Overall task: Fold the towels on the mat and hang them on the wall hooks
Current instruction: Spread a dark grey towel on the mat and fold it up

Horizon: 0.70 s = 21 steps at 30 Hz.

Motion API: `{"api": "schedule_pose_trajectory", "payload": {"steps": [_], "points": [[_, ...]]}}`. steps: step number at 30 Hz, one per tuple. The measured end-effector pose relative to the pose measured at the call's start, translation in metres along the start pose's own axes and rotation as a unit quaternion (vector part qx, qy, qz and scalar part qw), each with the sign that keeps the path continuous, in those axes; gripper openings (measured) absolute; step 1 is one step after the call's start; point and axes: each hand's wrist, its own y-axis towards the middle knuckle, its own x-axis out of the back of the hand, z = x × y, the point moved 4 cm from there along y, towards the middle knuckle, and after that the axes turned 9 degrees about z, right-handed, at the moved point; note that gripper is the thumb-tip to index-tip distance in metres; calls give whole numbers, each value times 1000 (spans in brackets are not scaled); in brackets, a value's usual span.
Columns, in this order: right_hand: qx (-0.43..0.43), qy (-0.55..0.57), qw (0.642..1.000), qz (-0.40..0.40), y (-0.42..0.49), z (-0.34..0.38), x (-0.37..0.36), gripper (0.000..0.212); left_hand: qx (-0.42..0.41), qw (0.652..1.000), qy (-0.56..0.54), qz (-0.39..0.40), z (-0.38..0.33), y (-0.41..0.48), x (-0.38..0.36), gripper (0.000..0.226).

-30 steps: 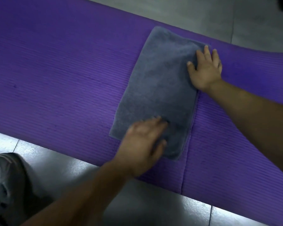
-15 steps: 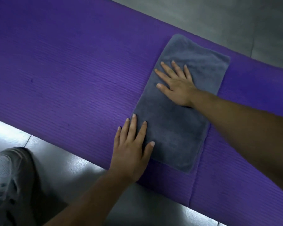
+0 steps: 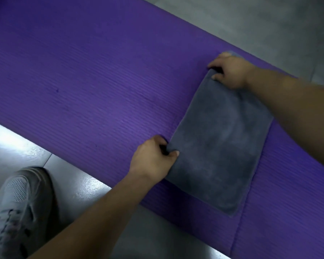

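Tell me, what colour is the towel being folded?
Dark grey towel, plain, seen in the head view.

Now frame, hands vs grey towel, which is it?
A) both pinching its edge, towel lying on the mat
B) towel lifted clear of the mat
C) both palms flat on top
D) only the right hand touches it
A: the left hand and the right hand each curl fingers round the same side edge of the grey towel, which lies flat on the purple mat.
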Motion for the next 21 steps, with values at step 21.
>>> {"api": "schedule_pose_trajectory", "payload": {"steps": [21], "points": [[0, 314, 921, -233, -4, 34, 52, 28, -169, 950, -261, -14, -4, -26, 52, 6]]}}
